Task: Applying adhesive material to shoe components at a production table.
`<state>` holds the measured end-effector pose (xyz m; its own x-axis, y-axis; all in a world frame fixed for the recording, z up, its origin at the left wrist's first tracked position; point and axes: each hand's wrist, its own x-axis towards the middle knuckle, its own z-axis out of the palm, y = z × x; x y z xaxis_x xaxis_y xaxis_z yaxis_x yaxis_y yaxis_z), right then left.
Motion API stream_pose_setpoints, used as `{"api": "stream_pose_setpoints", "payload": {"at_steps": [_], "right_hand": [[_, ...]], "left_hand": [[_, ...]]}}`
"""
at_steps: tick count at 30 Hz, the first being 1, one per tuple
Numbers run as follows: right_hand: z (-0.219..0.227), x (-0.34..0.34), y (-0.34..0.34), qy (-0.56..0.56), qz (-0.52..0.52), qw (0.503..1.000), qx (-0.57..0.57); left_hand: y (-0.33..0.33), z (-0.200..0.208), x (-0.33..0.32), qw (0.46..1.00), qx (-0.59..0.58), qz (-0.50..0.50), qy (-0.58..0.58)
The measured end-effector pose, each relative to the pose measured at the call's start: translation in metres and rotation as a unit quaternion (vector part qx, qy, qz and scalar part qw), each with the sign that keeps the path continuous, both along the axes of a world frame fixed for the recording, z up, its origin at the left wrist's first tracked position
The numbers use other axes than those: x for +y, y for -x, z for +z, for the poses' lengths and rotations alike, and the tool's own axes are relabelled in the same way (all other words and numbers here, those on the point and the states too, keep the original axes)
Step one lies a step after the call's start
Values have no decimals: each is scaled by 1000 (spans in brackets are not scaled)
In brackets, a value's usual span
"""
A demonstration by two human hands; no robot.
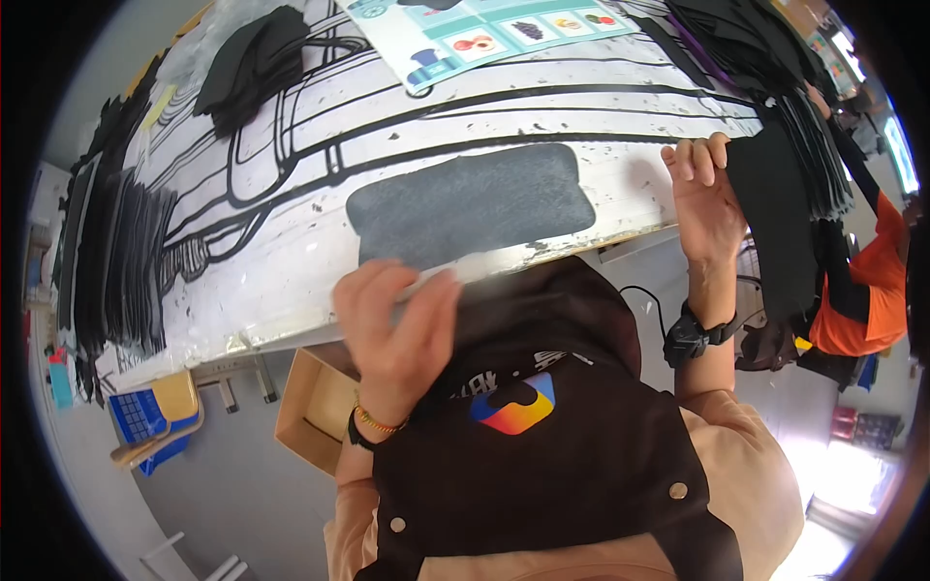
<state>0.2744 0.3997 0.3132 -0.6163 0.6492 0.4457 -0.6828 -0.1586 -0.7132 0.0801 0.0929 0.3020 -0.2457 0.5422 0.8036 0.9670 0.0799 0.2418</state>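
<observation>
At the table's near edge, the left hand (395,324) rests with fingers loosely curled, seemingly pinching the grey pad (472,204) at its near edge. The right hand (704,198) grips a black sheet (775,218) hanging off the table (281,281). Pulled carelessly, the sheet could drag the black stack (804,126) down.

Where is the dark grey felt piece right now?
Head view: the grey felt piece lies flat at the table's near edge, centre, between the left hand and right hand.
</observation>
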Motion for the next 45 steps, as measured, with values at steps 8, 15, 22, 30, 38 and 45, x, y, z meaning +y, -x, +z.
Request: {"api": "stream_pose_setpoints", "payload": {"at_steps": [8,15,22,30,38,45], "right_hand": [[-3,-6,3,-75,12,996,-37],[4,-22,12,-116,-56,986,-109],[31,-53,42,-155,-122,963,-182],[35,-70,89,-40,-248,880,-402],[22,-66,83,-153,-210,916,-305],[16,-77,81,-142,-165,937,-273]], "left_hand": [[-5,-9,29,997,30,-33,66],[0,-14,30,997,20,-52,55],[-3,-9,22,992,-30,-118,-20],[-6,1,31,963,-75,-258,-33],[-15,-8,32,963,-69,-247,-82],[-12,-11,25,962,-131,-151,-184]]}}
